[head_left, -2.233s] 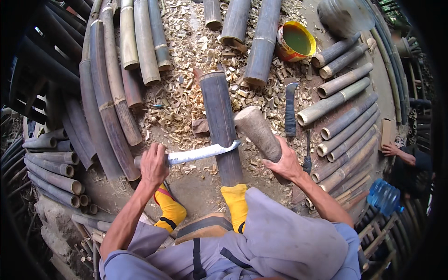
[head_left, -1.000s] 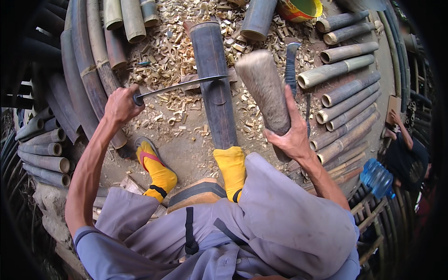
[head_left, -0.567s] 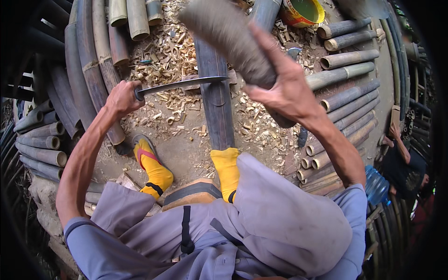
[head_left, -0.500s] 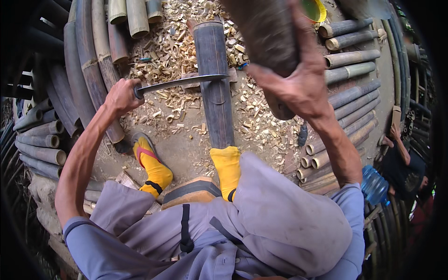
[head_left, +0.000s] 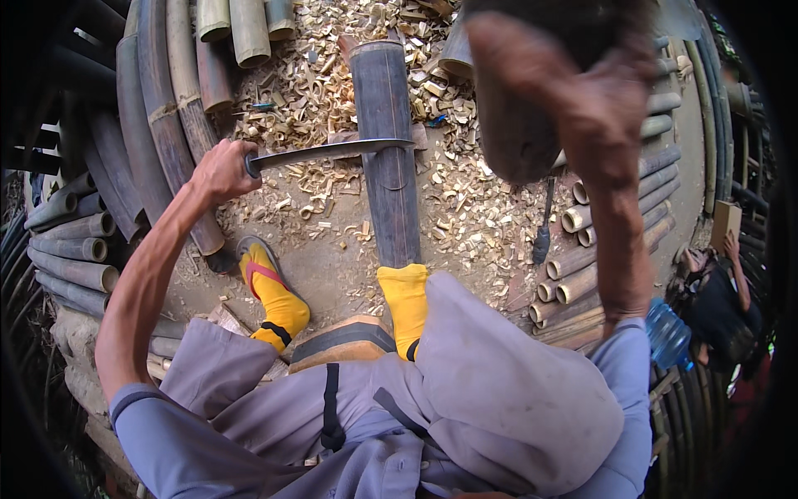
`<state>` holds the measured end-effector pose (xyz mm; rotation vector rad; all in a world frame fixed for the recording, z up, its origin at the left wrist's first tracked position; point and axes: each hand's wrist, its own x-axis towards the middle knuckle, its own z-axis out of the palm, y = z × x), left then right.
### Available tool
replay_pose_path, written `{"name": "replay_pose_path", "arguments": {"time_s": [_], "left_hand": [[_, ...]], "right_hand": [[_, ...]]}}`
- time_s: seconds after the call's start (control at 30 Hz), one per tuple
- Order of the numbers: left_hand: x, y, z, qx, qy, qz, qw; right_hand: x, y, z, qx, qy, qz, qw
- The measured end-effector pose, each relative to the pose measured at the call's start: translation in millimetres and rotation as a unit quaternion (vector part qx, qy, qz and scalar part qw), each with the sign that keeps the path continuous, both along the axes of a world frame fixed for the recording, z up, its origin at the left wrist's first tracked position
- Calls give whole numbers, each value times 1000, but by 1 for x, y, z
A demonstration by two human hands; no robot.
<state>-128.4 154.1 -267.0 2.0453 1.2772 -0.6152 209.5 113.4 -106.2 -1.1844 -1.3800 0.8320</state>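
My left hand [head_left: 221, 173] is closed round the dark handle of a long, curved knife [head_left: 328, 152]. Its blade lies crosswise over a dark bamboo pole [head_left: 389, 208], near a line cut into the pole's skin. The pole lies lengthwise before me, its near end at my yellow-socked foot [head_left: 405, 303]. Raised close to the camera at upper right, my right hand [head_left: 586, 108] grips a thick dark wooden block [head_left: 515, 125]. Motion smears that hand and the block, and the block's upper part runs out of view.
Pale wood chips [head_left: 320, 91] cover the ground round the pole. Bamboo lengths [head_left: 170, 108] lie at left, with more cut pieces [head_left: 573, 287] stacked at right. A dark-handled tool [head_left: 542, 237] lies on the chips. Beyond a blue water jug [head_left: 667, 333], another person [head_left: 723, 308] holds a tan block.
My right hand has swung the wooden block to the right and up toward the camera. The left hand and knife stay nearly still. The other person's tan block is higher.
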Motion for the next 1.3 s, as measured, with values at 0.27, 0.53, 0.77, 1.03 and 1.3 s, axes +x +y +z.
{"name": "replay_pose_path", "arguments": {"time_s": [0.27,0.53,0.77,1.03,1.3], "left_hand": [[6,4,-13,18,-51,-14,998],[4,-2,-4,21,-32,-18,999],[7,6,-13,28,-30,-42,998],[15,3,-2,-19,0,-31,999],[-6,14,-31,-148,-57,-21,987]], "right_hand": [[33,-50,-104,-340,-269,261,862],[49,7,-26,51,-3,39,998],[33,-55,-111,-312,-250,237,885],[34,-34,-73,-1,-57,-33,998],[23,-119,-119,-291,-163,139,933]]}}
